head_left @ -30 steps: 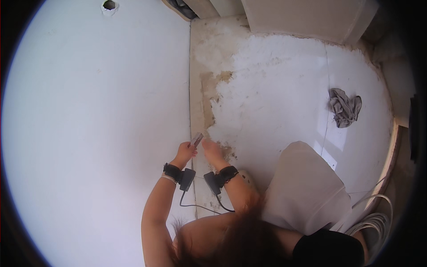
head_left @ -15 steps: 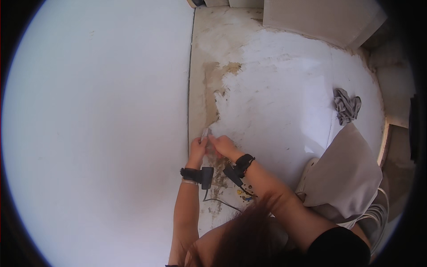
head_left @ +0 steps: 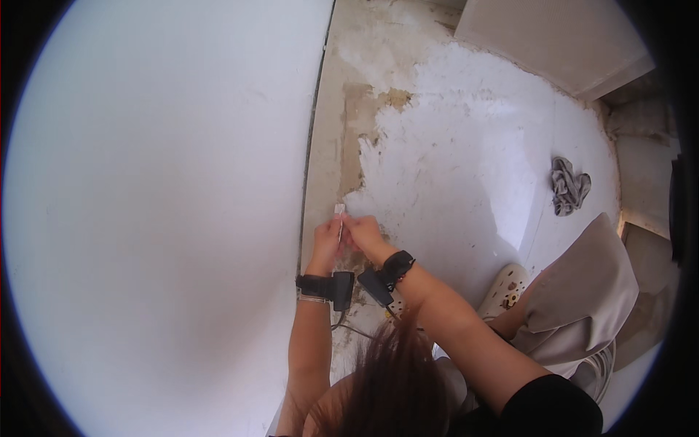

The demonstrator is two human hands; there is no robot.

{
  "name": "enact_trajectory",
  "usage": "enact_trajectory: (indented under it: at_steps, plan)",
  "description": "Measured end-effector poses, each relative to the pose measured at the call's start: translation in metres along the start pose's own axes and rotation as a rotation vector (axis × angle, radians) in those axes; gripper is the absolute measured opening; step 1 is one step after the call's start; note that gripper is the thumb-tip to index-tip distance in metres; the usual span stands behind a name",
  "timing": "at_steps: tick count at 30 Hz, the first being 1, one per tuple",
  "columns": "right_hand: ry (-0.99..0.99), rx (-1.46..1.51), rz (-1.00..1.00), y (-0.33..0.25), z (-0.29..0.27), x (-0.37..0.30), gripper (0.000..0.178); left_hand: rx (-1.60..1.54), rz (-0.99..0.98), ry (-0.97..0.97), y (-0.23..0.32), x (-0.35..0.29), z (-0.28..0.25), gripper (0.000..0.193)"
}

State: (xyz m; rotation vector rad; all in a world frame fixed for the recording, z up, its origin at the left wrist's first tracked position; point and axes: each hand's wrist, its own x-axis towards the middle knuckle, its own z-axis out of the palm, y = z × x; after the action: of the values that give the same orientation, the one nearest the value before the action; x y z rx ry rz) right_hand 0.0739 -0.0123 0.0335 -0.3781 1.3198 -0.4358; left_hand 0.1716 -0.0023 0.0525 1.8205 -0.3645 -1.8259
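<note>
My left hand (head_left: 325, 246) and my right hand (head_left: 364, 234) meet in front of me over the stained floor. Between their fingers is a small, flat, whitish strip (head_left: 339, 209), its far end sticking out past the fingertips. Both hands are closed on it, fingers bent in. What kind of thing it is, I cannot make out. Dark straps with small black boxes sit on both wrists, and a cable runs from them. Under and beyond the hands, a brown, rough patch (head_left: 353, 138) borders the white floor covering (head_left: 466, 153).
A large white panel (head_left: 175, 189) fills the left, with a dark gap along its edge. A crumpled grey cloth (head_left: 569, 186) lies on the floor at right. Nearer are a cream clog with charms (head_left: 507, 285) and my grey trouser leg (head_left: 582, 291). A beige cabinet (head_left: 553, 44) stands far right.
The view has shifted and turned slightly. Both hands still grip the strip, which now points more straight away from me. More of the clog shows beside the trouser leg.
</note>
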Motion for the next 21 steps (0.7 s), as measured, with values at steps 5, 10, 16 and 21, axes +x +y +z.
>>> enact_trajectory:
  at_steps: [5,10,16,21]
  plan:
    - [-0.007,0.16,-0.012,-0.011,0.0,0.012,0.038,-0.049,0.082,0.065,0.009,0.007,0.015,0.034]
    - [-0.032,0.191,0.013,-0.007,-0.002,0.018,0.039,-0.038,0.067,0.104,0.004,0.016,0.014,0.035]
    - [-0.15,0.096,0.02,-0.007,-0.008,0.004,0.042,-0.079,0.076,0.076,-0.008,0.012,0.008,0.037]
    - [-0.062,0.133,-0.035,-0.012,-0.004,0.015,0.04,-0.051,0.103,0.068,0.0,0.024,0.011,0.036]
